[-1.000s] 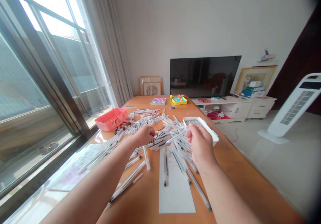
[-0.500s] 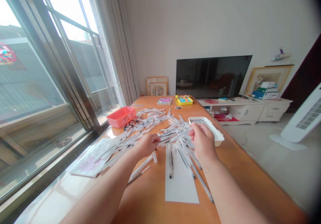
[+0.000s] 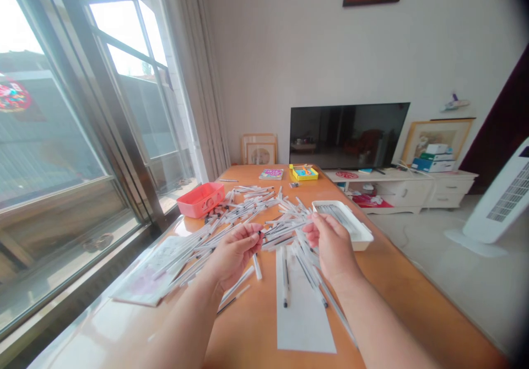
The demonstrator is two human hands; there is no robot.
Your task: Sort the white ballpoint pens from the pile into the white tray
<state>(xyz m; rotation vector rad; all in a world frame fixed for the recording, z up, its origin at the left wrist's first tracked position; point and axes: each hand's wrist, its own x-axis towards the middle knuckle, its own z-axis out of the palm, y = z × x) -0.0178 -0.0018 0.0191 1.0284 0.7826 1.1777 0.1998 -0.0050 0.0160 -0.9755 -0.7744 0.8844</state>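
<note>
My left hand (image 3: 242, 246) is closed in a pinch, with a small black pen plug (image 3: 259, 233) showing at its fingertips. Across from it, my right hand (image 3: 333, 243) pinches a clear pen barrel (image 3: 298, 226) that points left toward the other hand. Many loose clear pens (image 3: 248, 206), some with black ends, lie heaped on the table around both hands. Below the hands, a few pens (image 3: 285, 281) rest on a white paper sheet (image 3: 306, 325). Just beyond my right hand stands a white open box (image 3: 359, 227) holding several pens in a row.
A red plastic basket (image 3: 200, 201) stands at the left edge of the wooden table (image 3: 256, 330). A booklet (image 3: 152, 275) lies under pens on the left. Farther back are a small book (image 3: 271, 174) and a yellow box (image 3: 305, 173). Windows line the left side.
My view has tilted up a little. My left hand has turned so its fingers and the black plug now show. My right hand still holds the pen barrel, now lying flatter.
</note>
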